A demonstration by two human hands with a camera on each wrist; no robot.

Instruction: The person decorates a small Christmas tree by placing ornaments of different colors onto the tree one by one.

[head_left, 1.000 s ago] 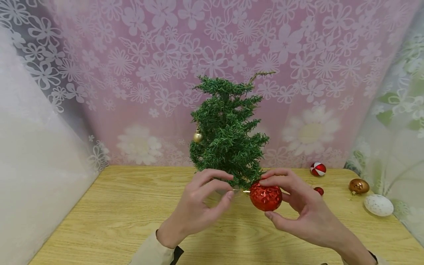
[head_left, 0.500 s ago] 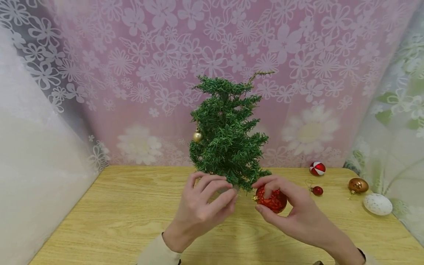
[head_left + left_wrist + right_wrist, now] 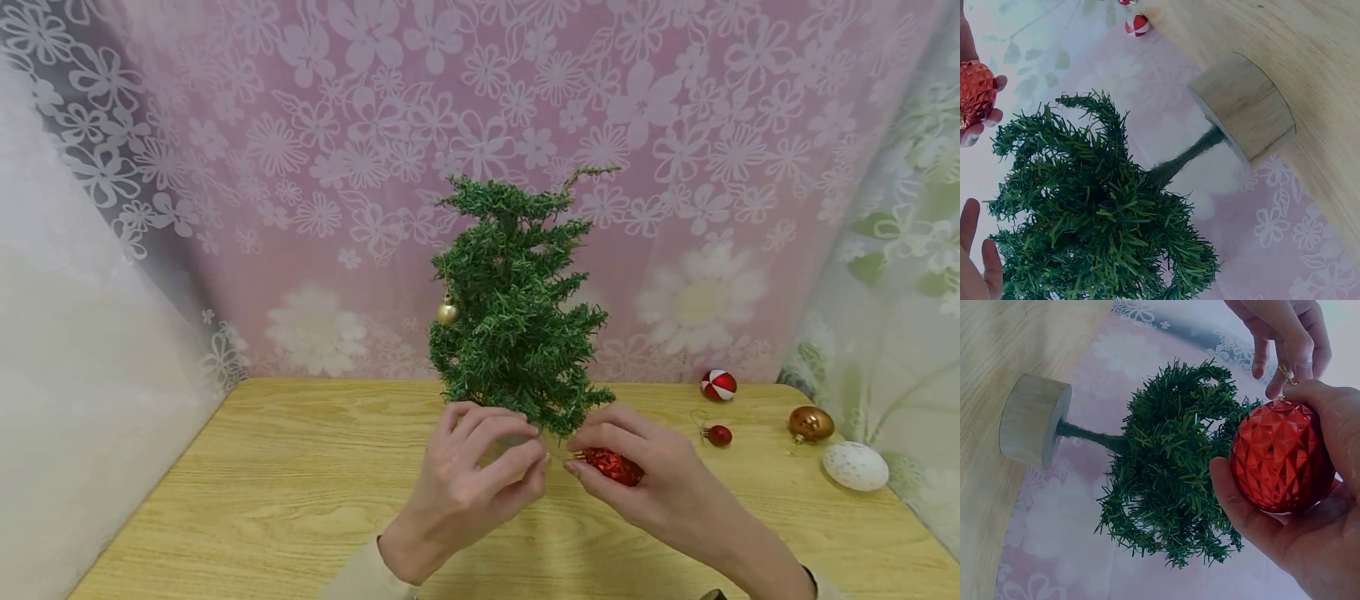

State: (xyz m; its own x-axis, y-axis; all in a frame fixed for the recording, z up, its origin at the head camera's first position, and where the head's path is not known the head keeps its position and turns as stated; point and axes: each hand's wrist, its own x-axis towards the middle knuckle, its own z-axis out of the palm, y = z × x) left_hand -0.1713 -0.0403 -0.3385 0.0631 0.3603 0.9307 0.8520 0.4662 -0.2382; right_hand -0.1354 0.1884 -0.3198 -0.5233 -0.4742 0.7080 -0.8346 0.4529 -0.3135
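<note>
Over the last 1 s, the red ball [image 3: 615, 467] has moved slightly down, and more of it is now covered by the right hand [image 3: 671, 475], which grips it in front of the tree [image 3: 517, 312]. The left hand [image 3: 480, 471] has drawn its fingers closer together; it appears to pinch the gold string [image 3: 1285, 372], now stretched between the 2 hands. That suggests the work is centred on the string. The ball is held off the tree, where 1 small gold ball [image 3: 448, 312] hangs at the left.
</note>
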